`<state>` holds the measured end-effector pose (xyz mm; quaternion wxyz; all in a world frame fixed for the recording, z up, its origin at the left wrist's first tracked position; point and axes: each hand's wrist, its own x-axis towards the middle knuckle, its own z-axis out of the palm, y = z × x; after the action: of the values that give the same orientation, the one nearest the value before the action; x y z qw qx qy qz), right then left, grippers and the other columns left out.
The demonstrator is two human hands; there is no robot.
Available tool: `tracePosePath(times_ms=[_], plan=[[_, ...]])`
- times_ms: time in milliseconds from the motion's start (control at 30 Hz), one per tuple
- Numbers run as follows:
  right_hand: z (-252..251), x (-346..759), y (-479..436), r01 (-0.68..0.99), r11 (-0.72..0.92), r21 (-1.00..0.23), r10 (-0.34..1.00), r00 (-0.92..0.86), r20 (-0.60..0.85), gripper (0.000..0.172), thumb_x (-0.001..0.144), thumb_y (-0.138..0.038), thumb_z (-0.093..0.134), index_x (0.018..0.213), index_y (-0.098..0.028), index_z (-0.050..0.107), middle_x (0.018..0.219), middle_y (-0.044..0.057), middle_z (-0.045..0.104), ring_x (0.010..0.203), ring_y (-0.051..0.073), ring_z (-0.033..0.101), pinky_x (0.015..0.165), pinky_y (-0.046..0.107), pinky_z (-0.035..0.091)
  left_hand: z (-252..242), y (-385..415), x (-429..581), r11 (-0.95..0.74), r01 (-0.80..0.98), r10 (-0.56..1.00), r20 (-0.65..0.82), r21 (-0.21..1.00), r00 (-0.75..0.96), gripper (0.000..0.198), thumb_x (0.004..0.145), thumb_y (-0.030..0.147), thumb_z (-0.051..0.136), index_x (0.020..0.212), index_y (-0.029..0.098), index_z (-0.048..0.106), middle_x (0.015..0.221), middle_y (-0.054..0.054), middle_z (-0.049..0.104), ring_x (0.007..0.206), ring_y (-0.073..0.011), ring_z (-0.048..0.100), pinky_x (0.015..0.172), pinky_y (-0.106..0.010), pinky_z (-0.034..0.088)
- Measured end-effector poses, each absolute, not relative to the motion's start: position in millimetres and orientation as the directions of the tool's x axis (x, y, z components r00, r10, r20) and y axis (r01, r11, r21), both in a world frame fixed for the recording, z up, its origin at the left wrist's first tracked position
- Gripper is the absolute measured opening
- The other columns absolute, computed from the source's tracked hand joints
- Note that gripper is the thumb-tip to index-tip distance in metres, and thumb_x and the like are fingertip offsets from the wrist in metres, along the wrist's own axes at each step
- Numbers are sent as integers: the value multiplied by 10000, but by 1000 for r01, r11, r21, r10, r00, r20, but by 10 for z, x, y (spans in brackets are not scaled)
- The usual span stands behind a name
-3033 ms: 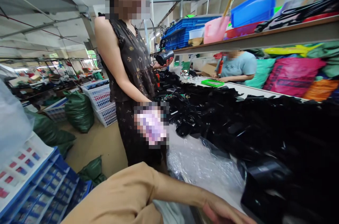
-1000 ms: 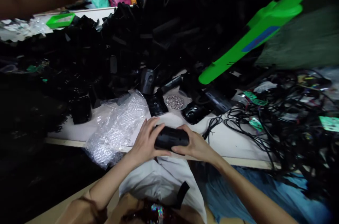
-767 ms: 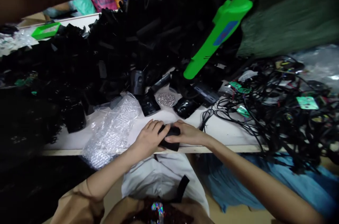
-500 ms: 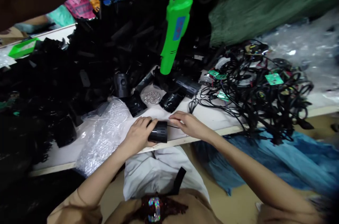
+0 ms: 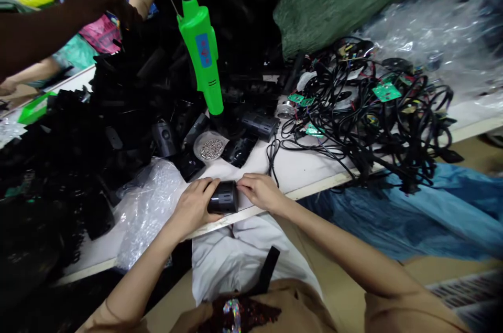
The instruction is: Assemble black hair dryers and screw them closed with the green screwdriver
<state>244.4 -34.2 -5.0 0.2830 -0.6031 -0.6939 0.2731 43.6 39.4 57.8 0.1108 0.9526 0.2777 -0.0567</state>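
We're rocking a tan short-sleeved top [image 5: 294,304] with a sparkly dark sequin patch [image 5: 236,314] on the front, plus a white apron-like cloth [image 5: 236,265] with a black strap [image 5: 268,270], and bare forearms [image 5: 334,249].

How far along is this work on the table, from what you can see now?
Seems done: the black cables with green circuit boards lie in their own heap. In hand: a black cylindrical part sits between the left hand and right hand. Seems left: the large heap of black plastic parts beside the bubble wrap.
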Motion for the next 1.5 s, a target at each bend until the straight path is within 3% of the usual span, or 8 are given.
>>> tracePosePath(times_ms=[133, 267, 333, 600, 733, 1000, 1200, 1500], plan=[[1, 2499, -437, 673, 102, -733, 992, -124, 25, 232, 889, -258, 444, 1024, -192, 620, 961, 59, 658, 895, 186, 613, 767, 289, 456, 586, 392, 443, -817, 552, 521, -198, 167, 831, 778, 637, 434, 720, 1298, 206, 379, 1212, -101, 509, 1088, -289, 502, 925, -418, 426], [-31, 2498, -568, 682, 168, -712, 979, -201, 38, 873, 670, -500, 691, 1355, -110, 317, 1300, 189, 484, 1165, 295, 489, 942, 410, 399, 607, 399, 454, -817, 549, 512, -216, 176, 831, 838, 606, 463, 744, 1309, 208, 364, 1221, -98, 506, 1102, -291, 493, 929, -414, 424], [-87, 2468, -575, 694, 183, -696, 976, -212, 45, 977, 578, -518, 751, 1344, -93, 319, 1279, 204, 500, 1160, 309, 494, 966, 429, 375, 619, 409, 470, -823, 531, 491, -217, 201, 844, 842, 597, 458, 756, 1301, 202, 371, 1216, -92, 513, 1107, -282, 491, 949, -405, 413], [-187, 2407, -469, 644, 176, -745, 978, -199, 59, 845, 561, -435, 757, 1261, -109, 412, 1197, 167, 578, 1079, 281, 560, 975, 409, 360, 584, 463, 479, -853, 433, 399, -171, 289, 901, 772, 656, 495, 704, 1284, 177, 388, 1231, -110, 509, 1133, -277, 477, 1006, -428, 362], [-213, 2398, -477, 646, 133, -752, 983, -183, 17, 931, 559, -419, 741, 1322, -68, 339, 1191, 196, 576, 1105, 286, 546, 1000, 423, 332, 598, 485, 494, -854, 436, 387, -215, 282, 897, 887, 585, 540, 737, 1311, 198, 359, 1258, -114, 491, 1139, -298, 472, 970, -427, 395], [15, 2443, -457, 599, 61, -798, 971, -220, -90, 980, 541, -510, 747, 1338, -109, 340, 1291, 193, 495, 1166, 308, 489, 966, 413, 365, 620, 438, 546, -855, 471, 427, -221, 215, 877, 738, 639, 387, 715, 1277, 189, 399, 1207, -107, 519, 1086, -291, 502, 936, -407, 413], [271, 2402, -297, 567, -73, -820, 931, -257, -260, 623, 632, -583, 640, 1077, -153, 572, 1031, 111, 636, 912, 268, 601, 769, 353, 455, 585, 355, 513, -868, 428, 397, -167, 251, 902, 782, 626, 374, 731, 1295, 187, 372, 1204, -114, 513, 1089, -286, 489, 959, -415, 397], [178, 2102, -368, 551, -188, -813, 972, -12, -233, 513, 704, -476, 605, 1084, -136, 544, 1030, 118, 625, 960, 259, 591, 803, 346, 447, 543, 355, 426, -861, 495, 489, -81, 112, 869, 863, 598, 328, 759, 1335, 165, 340, 1243, -165, 473, 1189, -332, 429, 1064, -559, 206]])
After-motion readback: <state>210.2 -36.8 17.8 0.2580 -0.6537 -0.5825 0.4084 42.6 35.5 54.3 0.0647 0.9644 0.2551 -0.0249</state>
